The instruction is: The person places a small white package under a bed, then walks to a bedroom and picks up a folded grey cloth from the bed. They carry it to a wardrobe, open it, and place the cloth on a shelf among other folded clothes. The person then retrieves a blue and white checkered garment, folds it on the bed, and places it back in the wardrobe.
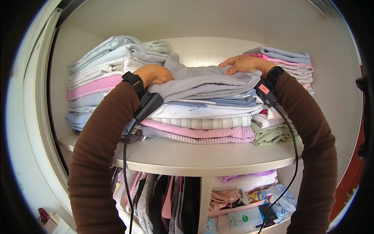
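The wardrobe shelf (pixel 202 155) bears stacks of folded textiles (pixel 97 85), a grey folded cloth (pixel 206 80) topping the middle stack (pixel 202 123). The left hand (pixel 156 75) curls at the cloth's left end, fingertips hidden, and the right hand (pixel 246 64) lies over its right end; whether either grips cannot be determined. Below, a vertical divider (pixel 205 204) separates hanging garments (pixel 156 199) from packets (pixel 245 218), partly cut off

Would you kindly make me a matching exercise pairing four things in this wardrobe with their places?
1. Grey cloth
2. Green cloth
3. Hanging clothes
4. Purple cloth

A. At the bottom of the right stack
B. Below the shelf, right side
C. Touched by the left hand and right hand
D. Below the shelf, left side

Pairs: 1-C, 2-A, 3-D, 4-B.
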Demonstrator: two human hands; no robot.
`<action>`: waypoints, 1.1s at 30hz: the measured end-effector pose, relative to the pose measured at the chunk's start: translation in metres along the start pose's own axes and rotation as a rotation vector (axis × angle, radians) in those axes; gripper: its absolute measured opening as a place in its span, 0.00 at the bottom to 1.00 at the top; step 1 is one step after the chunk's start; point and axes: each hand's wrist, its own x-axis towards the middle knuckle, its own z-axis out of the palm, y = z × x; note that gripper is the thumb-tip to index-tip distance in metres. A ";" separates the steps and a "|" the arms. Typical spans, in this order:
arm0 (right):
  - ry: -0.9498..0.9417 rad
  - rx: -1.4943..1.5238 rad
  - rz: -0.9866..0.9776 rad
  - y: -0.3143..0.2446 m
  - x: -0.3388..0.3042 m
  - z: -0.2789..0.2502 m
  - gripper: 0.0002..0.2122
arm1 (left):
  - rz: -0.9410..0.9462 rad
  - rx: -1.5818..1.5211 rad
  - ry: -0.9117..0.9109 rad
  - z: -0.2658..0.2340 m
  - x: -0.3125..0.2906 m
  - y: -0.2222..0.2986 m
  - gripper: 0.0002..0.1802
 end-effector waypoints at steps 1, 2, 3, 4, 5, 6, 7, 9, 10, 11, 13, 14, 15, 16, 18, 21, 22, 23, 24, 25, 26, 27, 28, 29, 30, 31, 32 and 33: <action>0.003 0.013 -0.006 0.002 0.001 0.000 0.26 | 0.027 0.074 0.001 -0.001 0.001 0.000 0.20; 0.016 0.018 -0.011 0.002 0.002 0.000 0.26 | 0.052 0.103 0.010 -0.003 0.001 0.001 0.20; 0.026 0.027 -0.018 0.003 0.003 -0.001 0.25 | 0.079 0.133 0.021 -0.004 0.001 0.002 0.21; 0.042 0.035 -0.004 0.005 0.005 -0.002 0.24 | 0.105 0.160 0.032 -0.003 0.000 0.003 0.22; 0.056 0.005 -0.051 0.005 0.006 -0.002 0.24 | 0.114 0.111 0.058 -0.003 -0.001 0.004 0.21; 0.079 -0.022 -0.077 0.007 0.008 -0.003 0.23 | 0.123 0.064 0.083 -0.002 -0.003 0.006 0.20; 0.126 -0.058 -0.078 0.007 0.009 -0.003 0.23 | 0.132 0.016 0.104 -0.001 -0.003 0.008 0.19; 0.169 -0.100 -0.099 0.008 0.012 -0.005 0.21 | 0.025 -0.132 0.150 -0.001 -0.001 0.011 0.17; 0.197 -0.113 -0.117 0.008 0.013 -0.006 0.20 | -0.038 -0.168 0.162 -0.002 0.001 0.012 0.16; 0.272 -0.038 -0.124 0.008 0.015 -0.006 0.20 | -0.029 -0.153 0.309 -0.004 0.006 0.011 0.15; 0.399 0.142 -0.149 0.006 0.016 -0.007 0.20 | -0.015 -0.061 0.605 -0.012 0.019 0.008 0.16; 0.450 0.083 -0.098 0.004 0.017 -0.008 0.20 | 0.078 -0.018 0.741 -0.011 0.025 0.003 0.18; 0.356 -0.230 -0.115 0.005 0.017 -0.008 0.22 | 0.017 0.106 0.532 -0.013 0.031 -0.002 0.19; 0.255 -0.537 -0.058 0.003 0.017 -0.008 0.23 | -0.042 0.228 0.323 -0.012 0.035 -0.008 0.20; 0.117 -0.547 0.032 0.005 0.017 -0.008 0.27 | -0.090 0.321 0.126 -0.008 0.034 -0.017 0.22; 0.232 -0.279 0.021 0.015 0.020 -0.007 0.16 | -0.040 0.314 0.034 -0.011 0.014 -0.004 0.22; 0.259 -0.255 0.004 0.019 0.023 -0.008 0.14 | -0.060 0.296 0.018 -0.013 0.006 0.010 0.25; 0.271 -0.326 -0.033 0.024 0.026 -0.011 0.13 | -0.061 0.216 0.078 -0.017 -0.009 0.024 0.25; 0.256 -0.388 -0.141 0.029 0.030 -0.013 0.12 | -0.078 0.136 0.142 -0.019 -0.029 0.037 0.26; 0.232 -0.391 -0.118 0.033 0.036 -0.018 0.13 | -0.095 0.069 0.211 -0.021 -0.051 0.050 0.26; 0.181 -0.386 -0.167 0.035 0.041 -0.022 0.13 | -0.153 -0.179 0.219 -0.026 -0.074 0.060 0.27; 0.155 -0.406 -0.196 0.038 0.046 -0.026 0.13 | -0.126 -0.450 0.223 -0.025 -0.093 0.067 0.28; 0.128 -0.425 -0.226 0.040 0.050 -0.029 0.13 | -0.060 -0.414 0.285 -0.018 -0.106 0.072 0.27; 0.132 -0.464 -0.234 0.041 0.052 -0.032 0.13 | 0.090 -0.406 0.331 -0.014 -0.117 0.073 0.26; 0.134 -0.546 -0.212 0.041 0.053 -0.035 0.14 | 0.212 -0.387 0.394 -0.011 -0.121 0.073 0.25; 0.134 -0.629 -0.190 0.041 0.053 -0.035 0.15 | 0.292 -0.303 0.379 -0.007 -0.120 0.071 0.24; 0.127 -0.756 -0.143 0.040 0.051 -0.036 0.17 | 0.334 -0.210 0.385 -0.003 -0.117 0.068 0.23; 0.154 -0.842 -0.189 0.040 0.047 -0.035 0.19 | 0.375 -0.115 0.390 0.000 -0.114 0.064 0.23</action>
